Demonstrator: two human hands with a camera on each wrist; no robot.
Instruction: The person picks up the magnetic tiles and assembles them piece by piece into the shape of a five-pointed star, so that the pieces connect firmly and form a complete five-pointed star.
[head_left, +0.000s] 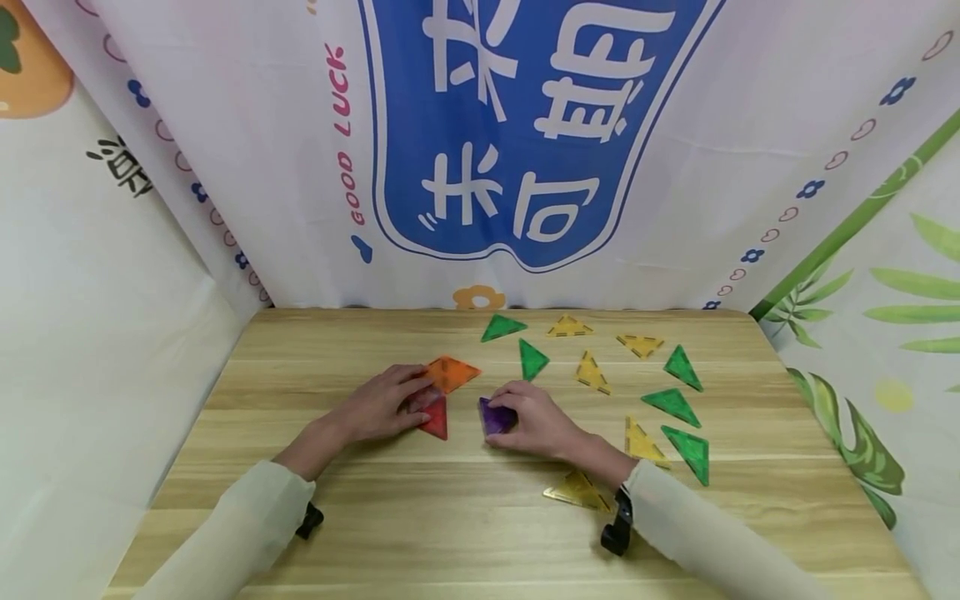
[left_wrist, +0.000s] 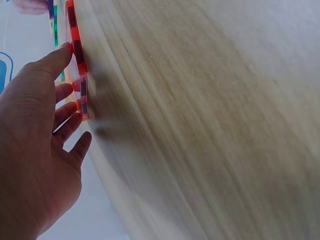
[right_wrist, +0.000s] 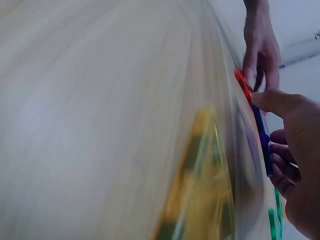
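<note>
The left hand (head_left: 386,404) rests over a translucent red triangular magnetic tile (head_left: 436,421) and reaches the orange magnetic tile (head_left: 456,375) lying just behind it. Up close in the left wrist view, its thumb touches the edge of the red tile (left_wrist: 76,40), while its loosely bent fingers touch the orange tile (left_wrist: 83,97). To the right, the right hand (head_left: 536,421) pinches a purple triangular magnetic tile (head_left: 491,414) between thumb and fingers, close over the table. The right wrist view shows this purple tile (right_wrist: 261,132) edge-on, its far side partly hidden by the fingers.
Green triangular tiles (head_left: 671,406) and yellow ones (head_left: 592,372) lie spread over the right half of the wooden table (head_left: 300,358). One yellow tile (head_left: 577,490) sits below the right forearm. A printed curtain (head_left: 300,250) borders the table's back edge.
</note>
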